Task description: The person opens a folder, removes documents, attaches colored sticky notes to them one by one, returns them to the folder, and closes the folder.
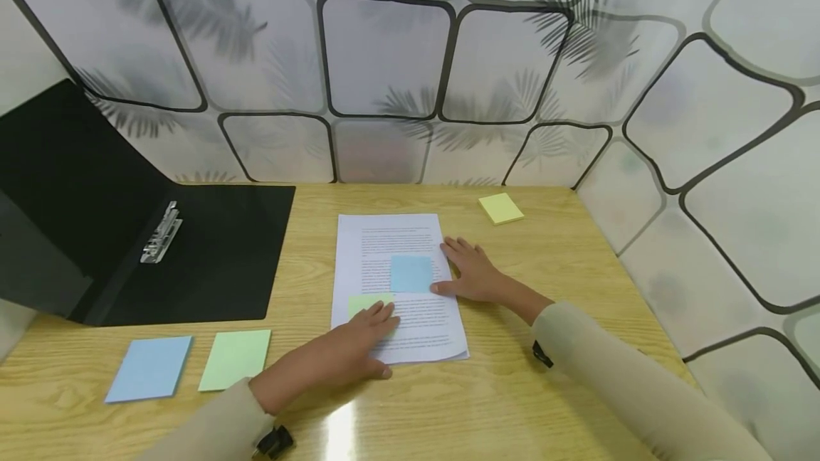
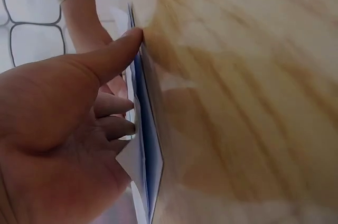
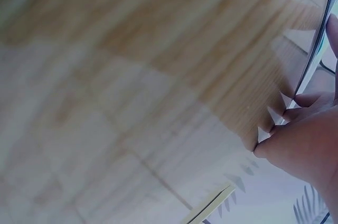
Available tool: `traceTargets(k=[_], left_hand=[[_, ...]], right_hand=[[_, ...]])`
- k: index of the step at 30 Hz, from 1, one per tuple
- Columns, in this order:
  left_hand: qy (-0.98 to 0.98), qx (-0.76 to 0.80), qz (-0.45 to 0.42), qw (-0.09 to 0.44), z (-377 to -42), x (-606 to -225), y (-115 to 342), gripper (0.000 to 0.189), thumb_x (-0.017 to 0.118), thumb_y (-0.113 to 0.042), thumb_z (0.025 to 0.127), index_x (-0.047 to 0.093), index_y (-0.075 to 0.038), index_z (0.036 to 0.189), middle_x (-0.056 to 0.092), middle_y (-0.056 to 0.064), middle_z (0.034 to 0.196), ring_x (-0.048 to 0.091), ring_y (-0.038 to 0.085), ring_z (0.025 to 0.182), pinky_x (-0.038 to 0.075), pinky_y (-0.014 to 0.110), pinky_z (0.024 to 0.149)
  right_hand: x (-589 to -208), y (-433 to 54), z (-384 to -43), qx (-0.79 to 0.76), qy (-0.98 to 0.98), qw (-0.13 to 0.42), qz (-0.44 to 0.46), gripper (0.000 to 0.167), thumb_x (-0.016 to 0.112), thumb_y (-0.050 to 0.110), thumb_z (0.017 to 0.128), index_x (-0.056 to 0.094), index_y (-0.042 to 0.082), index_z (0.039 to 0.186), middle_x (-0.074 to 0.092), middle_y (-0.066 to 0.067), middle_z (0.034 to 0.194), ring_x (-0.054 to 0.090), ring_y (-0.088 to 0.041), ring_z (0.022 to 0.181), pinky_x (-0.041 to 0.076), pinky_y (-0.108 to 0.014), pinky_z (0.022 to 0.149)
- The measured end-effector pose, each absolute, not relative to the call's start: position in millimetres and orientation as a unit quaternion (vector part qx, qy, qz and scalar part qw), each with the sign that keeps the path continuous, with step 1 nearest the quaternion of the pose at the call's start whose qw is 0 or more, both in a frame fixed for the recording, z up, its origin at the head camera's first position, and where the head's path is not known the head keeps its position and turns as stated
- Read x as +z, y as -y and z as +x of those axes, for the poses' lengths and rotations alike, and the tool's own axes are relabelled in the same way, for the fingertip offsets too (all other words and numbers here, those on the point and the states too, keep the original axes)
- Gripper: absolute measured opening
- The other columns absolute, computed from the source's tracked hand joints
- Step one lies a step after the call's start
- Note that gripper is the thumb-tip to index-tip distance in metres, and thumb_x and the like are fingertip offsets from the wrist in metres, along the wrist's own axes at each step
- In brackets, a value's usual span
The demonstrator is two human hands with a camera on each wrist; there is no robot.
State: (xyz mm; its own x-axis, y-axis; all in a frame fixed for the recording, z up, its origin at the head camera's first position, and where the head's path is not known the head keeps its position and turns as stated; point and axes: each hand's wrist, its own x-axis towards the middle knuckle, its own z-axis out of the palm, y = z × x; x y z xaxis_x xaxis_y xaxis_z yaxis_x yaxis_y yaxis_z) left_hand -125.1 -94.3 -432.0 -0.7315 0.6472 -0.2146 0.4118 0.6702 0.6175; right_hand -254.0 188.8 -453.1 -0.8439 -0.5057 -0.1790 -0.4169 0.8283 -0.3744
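A small stack of printed paper sheets [image 1: 391,237] lies on the wooden table [image 1: 544,411]. On its top page are a blue sticky note [image 1: 412,274] and a light green sticky note [image 1: 360,302], the green one partly covered by fingers. My left hand [image 1: 346,351] rests on the lower left of the stack with extended fingers, thumb near the bottom edge. Along the right edge, my right hand [image 1: 474,274] touches the sheets with spread fingers, its thumb beside the blue note. From the left wrist, the sheets' edges [image 2: 150,155] look slightly parted.
An open black folder [image 1: 224,255] with a metal clip [image 1: 162,233] stands at the left, its cover raised. Nearer me lie a blue sticky pad [image 1: 150,368] and a green sticky pad [image 1: 235,360]. A yellow sticky pad [image 1: 501,208] sits at the back right. Patterned walls [image 1: 384,55] border the table.
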Motion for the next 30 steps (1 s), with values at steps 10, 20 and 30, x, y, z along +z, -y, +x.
traceTargets(k=[10,20,30], left_hand=[[-0.862,0.325,0.325,0.214,-131,-436,106,0.063,0.068,-0.023,0.097,0.044,-0.002,0.151,0.024,0.02,0.164,0.016,0.041,0.154,0.025,0.058,0.12],[-0.851,0.396,0.265,0.223,-133,-441,112,0.048,0.049,-0.02,0.108,0.041,-0.016,0.155,0.036,0.008,0.162,0.027,0.028,0.152,0.028,0.054,0.12],[-0.842,0.466,0.21,0.173,-132,-439,113,0.056,0.042,-0.014,0.109,0.024,-0.023,0.162,0.056,0.009,0.142,0.056,0.022,0.125,0.05,0.04,0.098]], right_hand=[[-450,-190,-252,-0.172,-0.944,0.145,-0.243,0.098,0.063,0.058,0.093,0.02,0.0,0.16,0.013,-0.021,0.167,0.006,-0.043,0.155,0.004,-0.067,0.121],[-449,-205,-254,-0.268,-0.914,0.15,-0.265,0.066,0.053,0.026,0.105,0.025,-0.002,0.158,0.02,-0.021,0.166,0.007,-0.042,0.155,0.0,-0.062,0.123],[-449,-220,-254,-0.289,-0.897,0.191,-0.273,0.089,0.065,0.036,0.098,0.014,0.001,0.161,0.01,-0.018,0.169,0.003,-0.037,0.156,-0.004,-0.054,0.125]])
